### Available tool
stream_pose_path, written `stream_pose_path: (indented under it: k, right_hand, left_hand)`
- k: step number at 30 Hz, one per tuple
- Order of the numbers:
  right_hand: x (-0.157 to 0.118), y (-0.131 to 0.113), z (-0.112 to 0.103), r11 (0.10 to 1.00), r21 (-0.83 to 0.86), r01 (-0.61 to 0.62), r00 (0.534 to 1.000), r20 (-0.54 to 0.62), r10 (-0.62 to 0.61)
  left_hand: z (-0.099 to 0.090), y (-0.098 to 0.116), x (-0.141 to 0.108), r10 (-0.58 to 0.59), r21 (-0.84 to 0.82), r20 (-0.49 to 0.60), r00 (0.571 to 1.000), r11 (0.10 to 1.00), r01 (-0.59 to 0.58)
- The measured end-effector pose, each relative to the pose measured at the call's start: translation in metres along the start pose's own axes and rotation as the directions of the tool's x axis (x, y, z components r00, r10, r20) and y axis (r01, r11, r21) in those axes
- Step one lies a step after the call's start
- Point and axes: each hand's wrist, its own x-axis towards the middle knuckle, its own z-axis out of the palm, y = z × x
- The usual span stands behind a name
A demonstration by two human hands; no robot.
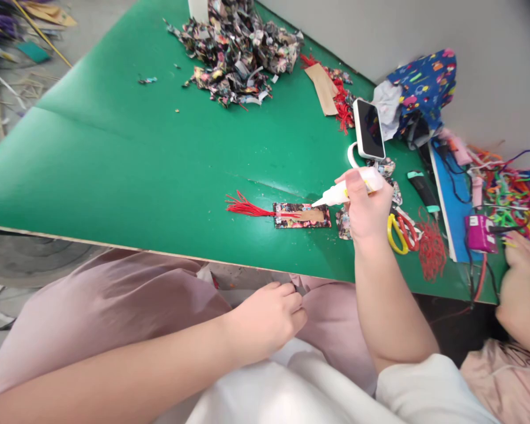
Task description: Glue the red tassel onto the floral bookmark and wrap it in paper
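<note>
My right hand (368,209) is closed around a white glue bottle (335,194) with a long pointed nozzle. The bottle tilts down to the left, its tip at the upper edge of a bookmark-like strip (309,216). This strip lies flat on the green table, with dark floral fabric borders and a brown card middle. A red tassel (249,206) spreads from its left end, its cord running onto the card. Below the table edge, my left hand (269,315) rests on my lap, fingers curled in a loose fist; nothing shows in it.
Floral fabric scraps (238,53) are heaped at the back of the green table (115,153). Right of my right hand lie scissors (397,234), red threads (431,247), a phone (370,129) and a dark cutter (424,191). Another person's hand (523,259) is at the far right.
</note>
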Motion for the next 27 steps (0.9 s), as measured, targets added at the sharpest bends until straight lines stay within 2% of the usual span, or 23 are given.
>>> stream_pose_path:
  k: [27]
  right_hand:
    - [-0.007, -0.021, 0.018, 0.997, 0.067, -0.035, 0.995, 0.097, 0.028]
  left_hand:
    - [-0.001, 0.001, -0.001, 0.005, 0.004, -0.008, 1.000, 1.000, -0.005]
